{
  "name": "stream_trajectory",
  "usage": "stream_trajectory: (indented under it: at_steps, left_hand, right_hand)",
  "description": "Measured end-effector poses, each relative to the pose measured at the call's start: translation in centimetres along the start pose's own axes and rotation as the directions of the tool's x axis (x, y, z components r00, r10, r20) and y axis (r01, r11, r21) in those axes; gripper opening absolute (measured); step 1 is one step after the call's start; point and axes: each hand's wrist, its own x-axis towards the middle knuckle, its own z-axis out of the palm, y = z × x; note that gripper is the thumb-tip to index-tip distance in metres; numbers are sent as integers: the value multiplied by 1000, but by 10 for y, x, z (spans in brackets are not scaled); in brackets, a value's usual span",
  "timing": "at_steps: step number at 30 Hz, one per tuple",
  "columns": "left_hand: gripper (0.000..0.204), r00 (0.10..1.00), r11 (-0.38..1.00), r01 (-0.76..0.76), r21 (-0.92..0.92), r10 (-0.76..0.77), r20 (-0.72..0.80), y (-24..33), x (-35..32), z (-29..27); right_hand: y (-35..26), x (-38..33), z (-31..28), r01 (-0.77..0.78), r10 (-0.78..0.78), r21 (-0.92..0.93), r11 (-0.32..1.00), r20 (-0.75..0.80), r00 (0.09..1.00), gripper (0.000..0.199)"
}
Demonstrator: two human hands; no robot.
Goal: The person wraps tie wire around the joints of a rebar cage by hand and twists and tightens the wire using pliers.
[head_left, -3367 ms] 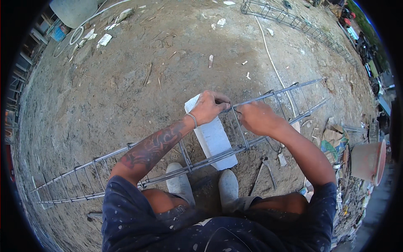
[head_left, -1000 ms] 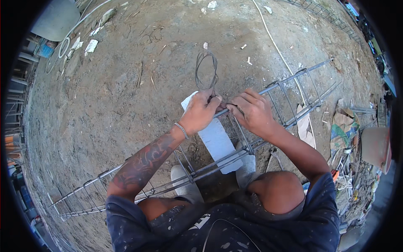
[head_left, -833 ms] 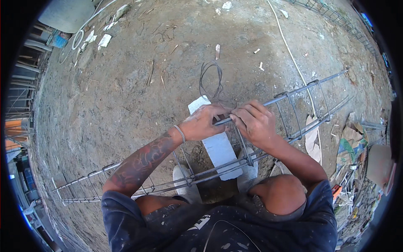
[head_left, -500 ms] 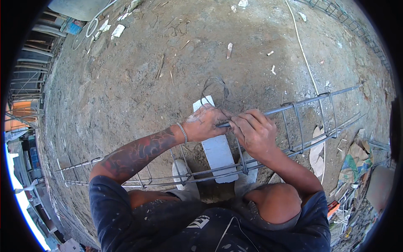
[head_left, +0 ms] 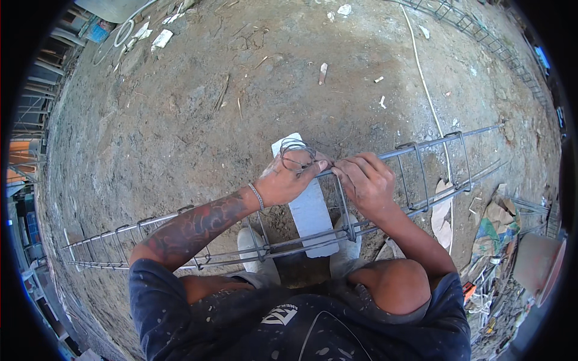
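Note:
A long rebar cage (head_left: pixel 421 171) of steel bars and square stirrups stretches across in front of my legs. My left hand (head_left: pixel 289 179) is closed around a small coil of thin tie wire (head_left: pixel 296 146), whose loops stand up over the fingers. Close beside it, my right hand (head_left: pixel 367 183) is closed at the cage's far upper bar, thumb and fingers pinched together by a stirrup. The fingertips of both hands nearly meet there; whatever the right one pinches is hidden. Beneath the cage a pale flat slab (head_left: pixel 314 216) lies between my feet.
A white hose (head_left: pixel 426 84) runs along the dirt floor (head_left: pixel 180 120) on the right. Another rebar cage (head_left: pixel 481 33) lies at the far right. Torn sacks and scraps (head_left: pixel 494 231) lie beside a bucket-like container (head_left: pixel 536 262) at the right. Stacked poles (head_left: pixel 45 78) stand at the far left.
My left hand has turned over and shifted slightly left, bringing the wire loops back over it. The right hand stays at the bar. The whole view has shifted a little.

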Motion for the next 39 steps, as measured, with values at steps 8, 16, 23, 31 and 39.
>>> stream_trajectory:
  at_steps: [8,16,23,31,39]
  left_hand:
    - [45,944,994,56,97,-85,320,-4,5,-15]
    - [49,918,981,12,194,-88,388,-22,17,-19]
    - [44,935,994,47,100,-80,345,1,21,-21]
    - [50,537,475,836,-274,-612,581,10,32,-31]
    - [49,506,498,843,-203,-604,616,8,42,-21]
  right_hand:
    - [-4,2,-4,-95,97,-24,995,74,993,13]
    - [9,-52,-78,-349,360,117,930,-487,796,19]
    - [11,-278,-88,-967,951,-158,198,-207,228,30]
    - [-22,-353,-45,-847,998,-527,68,22,66,43]
    - [8,-417,-18,-651,973,-740,169,19,231,26]
